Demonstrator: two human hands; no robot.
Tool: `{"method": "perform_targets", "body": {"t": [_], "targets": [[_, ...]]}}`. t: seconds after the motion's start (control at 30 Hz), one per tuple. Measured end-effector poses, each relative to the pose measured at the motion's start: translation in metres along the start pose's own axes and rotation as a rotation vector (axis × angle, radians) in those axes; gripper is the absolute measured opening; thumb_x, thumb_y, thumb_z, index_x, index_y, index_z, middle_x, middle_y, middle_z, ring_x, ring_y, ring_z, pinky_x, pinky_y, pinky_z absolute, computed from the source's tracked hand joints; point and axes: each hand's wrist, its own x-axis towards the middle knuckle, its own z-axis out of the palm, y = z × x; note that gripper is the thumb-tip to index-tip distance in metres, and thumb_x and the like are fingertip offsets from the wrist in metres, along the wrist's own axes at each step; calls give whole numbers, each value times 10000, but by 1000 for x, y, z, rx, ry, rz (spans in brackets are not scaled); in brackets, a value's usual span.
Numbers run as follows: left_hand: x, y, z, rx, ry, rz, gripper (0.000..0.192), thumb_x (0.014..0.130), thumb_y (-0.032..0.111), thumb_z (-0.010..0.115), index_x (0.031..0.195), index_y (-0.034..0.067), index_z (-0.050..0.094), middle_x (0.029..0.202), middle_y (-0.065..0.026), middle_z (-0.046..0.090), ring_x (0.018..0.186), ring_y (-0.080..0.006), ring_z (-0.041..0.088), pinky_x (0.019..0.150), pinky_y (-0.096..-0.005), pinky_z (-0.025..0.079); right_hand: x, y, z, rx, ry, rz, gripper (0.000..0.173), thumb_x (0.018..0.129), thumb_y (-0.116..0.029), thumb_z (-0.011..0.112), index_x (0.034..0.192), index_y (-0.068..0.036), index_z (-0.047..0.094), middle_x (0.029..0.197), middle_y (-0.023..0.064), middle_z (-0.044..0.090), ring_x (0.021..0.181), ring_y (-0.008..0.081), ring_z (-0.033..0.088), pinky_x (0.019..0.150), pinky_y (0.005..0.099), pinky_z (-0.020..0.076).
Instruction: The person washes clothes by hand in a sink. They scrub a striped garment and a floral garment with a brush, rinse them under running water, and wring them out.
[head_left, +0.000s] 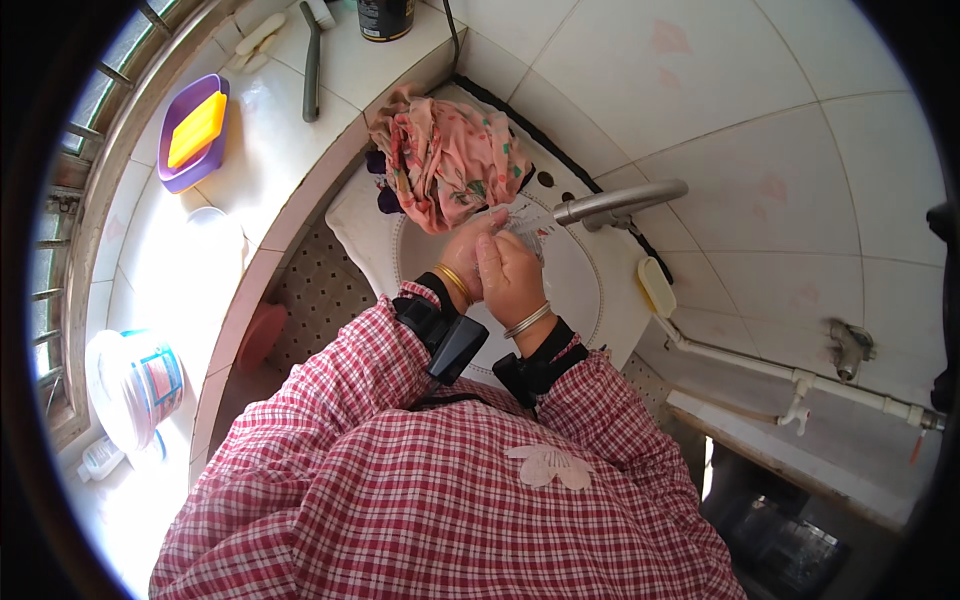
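Under the metal faucet (622, 204) my two hands are close together over the white washbasin (577, 315), wet, with water running onto them. My left hand (472, 251), with a gold bangle at its wrist, lies partly behind my right hand (514, 274), which has silver bangles. The right hand's fingers are curled and its thumb points up. Something greyish and striped shows just behind the fingers; what it is, and whether either hand grips it, I cannot tell. A bunched pink printed cloth (454, 161) rests on the basin's far left rim, right beside the left hand's fingertips.
On the tiled ledge at left are a purple soap dish (171, 142) with a yellow bar (199, 131), a grey-handled brush (311, 75), a dark can (385, 16) and a white tub (135, 390). A soap holder (656, 287) is right of the basin; pipes run along the wall.
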Motion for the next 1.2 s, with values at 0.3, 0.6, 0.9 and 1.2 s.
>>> {"method": "perform_targets", "body": {"t": [0.3, 0.6, 0.9, 1.2], "targets": [[3, -14, 37, 392, 436, 195, 193, 982, 250, 542, 1065, 84, 596, 994, -28, 640, 862, -161, 640, 706, -321, 530, 52, 63, -7, 273, 112, 749, 420, 969, -331, 531, 910, 70, 642, 859, 259, 664, 838, 387, 662, 714, 460, 488], [-12, -11, 57, 529, 600, 237, 336, 967, 380, 576, 1143, 94, 575, 1009, -21, 616, 889, -144, 590, 813, -298, 481, 39, 54, -28, 481, 110, 621, 228, 978, -297, 601, 977, -70, 619, 954, 47, 642, 782, 186, 624, 660, 367, 501], [4, -2, 25, 548, 176, 160, 253, 1050, 300, 419, 1052, 106, 582, 1019, -41, 622, 880, -168, 601, 784, -312, 507, 4, 5, -13, -33, 145, -126, 194, 936, -210, 614, 927, -17, 612, 843, 183, 572, 805, 371, 603, 689, 441, 496], [3, -13, 32, 567, 541, 267, 239, 990, 287, 494, 1097, 90, 576, 1051, -44, 633, 902, -180, 645, 800, -369, 538, 45, 75, -5, 307, 81, 710, 420, 964, -370, 579, 874, 37, 629, 778, 91, 629, 675, 197, 576, 634, 389, 468]]}}
